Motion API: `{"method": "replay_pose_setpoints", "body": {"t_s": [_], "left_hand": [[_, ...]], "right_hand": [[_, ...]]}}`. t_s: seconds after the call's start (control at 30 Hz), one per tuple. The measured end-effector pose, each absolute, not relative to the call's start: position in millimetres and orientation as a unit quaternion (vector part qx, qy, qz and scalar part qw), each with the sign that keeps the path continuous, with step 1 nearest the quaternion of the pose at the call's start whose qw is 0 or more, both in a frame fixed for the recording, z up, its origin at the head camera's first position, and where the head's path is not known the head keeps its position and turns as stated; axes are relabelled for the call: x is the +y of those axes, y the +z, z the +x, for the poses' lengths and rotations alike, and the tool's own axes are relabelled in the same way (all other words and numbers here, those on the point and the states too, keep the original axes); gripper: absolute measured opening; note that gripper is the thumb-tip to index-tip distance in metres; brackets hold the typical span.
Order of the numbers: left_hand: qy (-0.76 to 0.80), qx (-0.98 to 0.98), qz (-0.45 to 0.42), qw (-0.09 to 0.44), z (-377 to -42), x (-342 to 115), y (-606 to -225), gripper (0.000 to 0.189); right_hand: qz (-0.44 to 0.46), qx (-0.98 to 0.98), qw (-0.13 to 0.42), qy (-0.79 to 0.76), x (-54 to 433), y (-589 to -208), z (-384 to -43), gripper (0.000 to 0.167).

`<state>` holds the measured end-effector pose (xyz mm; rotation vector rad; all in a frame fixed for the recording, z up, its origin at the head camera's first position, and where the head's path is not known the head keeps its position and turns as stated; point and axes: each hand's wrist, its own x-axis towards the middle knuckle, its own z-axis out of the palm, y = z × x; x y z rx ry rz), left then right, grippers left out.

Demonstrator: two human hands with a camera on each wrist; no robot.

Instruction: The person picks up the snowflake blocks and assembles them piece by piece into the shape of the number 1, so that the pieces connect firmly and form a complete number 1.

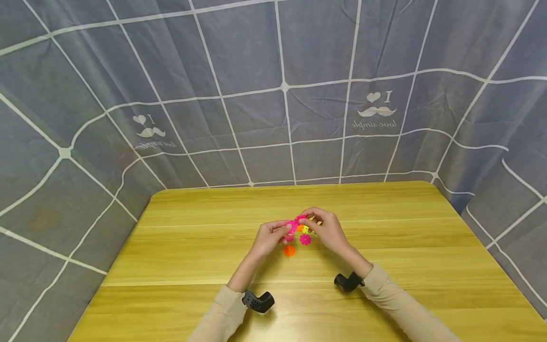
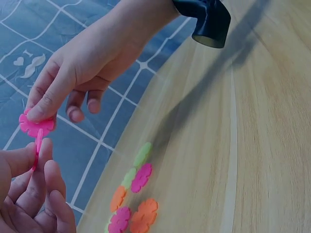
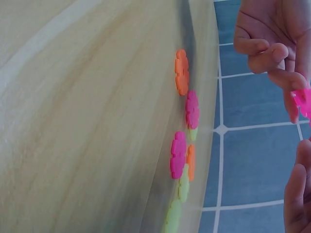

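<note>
My left hand pinches a pink flower-shaped disc between thumb and fingers above the table. From the right, my right hand pinches a second pink flower disc by its edge. In the left wrist view the two discs meet at their rims, one facing the camera and the other seen edge-on below it. The right wrist view catches only part of the pink pieces at its right edge. Beneath the hands lie several loose flower discs, among them a pink one and an orange one.
The loose discs form a small cluster on the wooden table, with yellow-green discs and an orange disc among them. Behind the table hangs a grey curtain with white lines. Each wrist wears a black camera mount.
</note>
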<state>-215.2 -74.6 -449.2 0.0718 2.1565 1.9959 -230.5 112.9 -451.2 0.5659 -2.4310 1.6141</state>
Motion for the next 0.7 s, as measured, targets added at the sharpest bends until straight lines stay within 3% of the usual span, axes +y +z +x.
{"method": "replay_pose_setpoints", "body": {"t_s": [0.7], "left_hand": [[0.685,0.715,0.014,0.134,-218.2,-68.7,-441.0,0.030]], "right_hand": [[0.213,-0.832,0.066,0.508,122.4,-444.8,-233.8,0.010]]}}
